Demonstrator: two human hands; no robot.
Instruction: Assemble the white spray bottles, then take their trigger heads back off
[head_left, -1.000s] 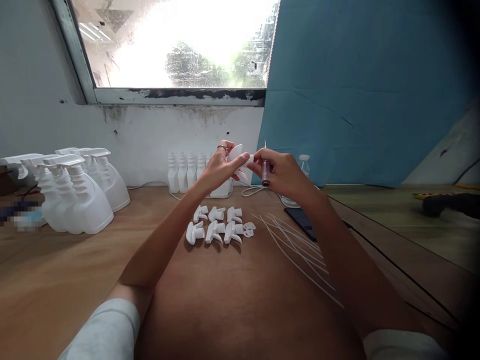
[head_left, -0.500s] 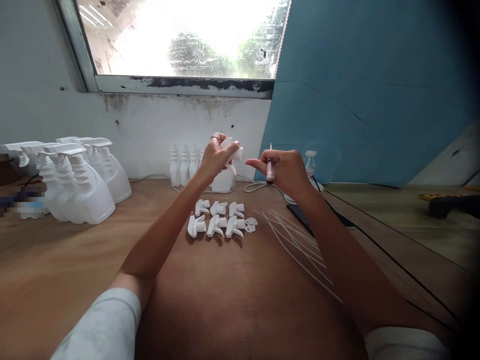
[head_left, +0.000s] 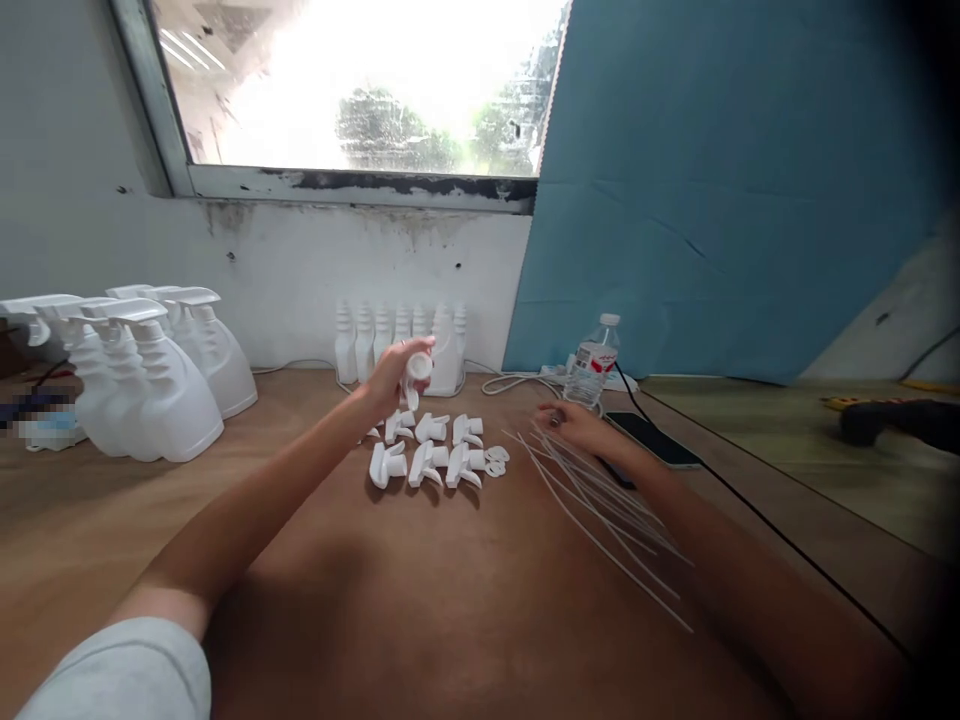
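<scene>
1. A white trigger sprayer head (head_left: 415, 372) is held in the left hand (head_left: 391, 375), fingers closed around it, just above the far row of loose sprayer heads (head_left: 433, 447) on the wooden surface (head_left: 420, 600).
2. The right hand (head_left: 574, 425) is laid on the far ends of the thin white tubes (head_left: 600, 500); whether one is gripped cannot be told.
3. A water bottle (head_left: 592, 362) is seen just behind that hand.
4. Assembled spray bottles (head_left: 150, 375) are grouped at far left.

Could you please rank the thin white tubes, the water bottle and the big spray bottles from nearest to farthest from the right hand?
1. Tubes: under the right hand.
2. Water bottle: just behind it.
3. Spray bottles: far left.
</scene>
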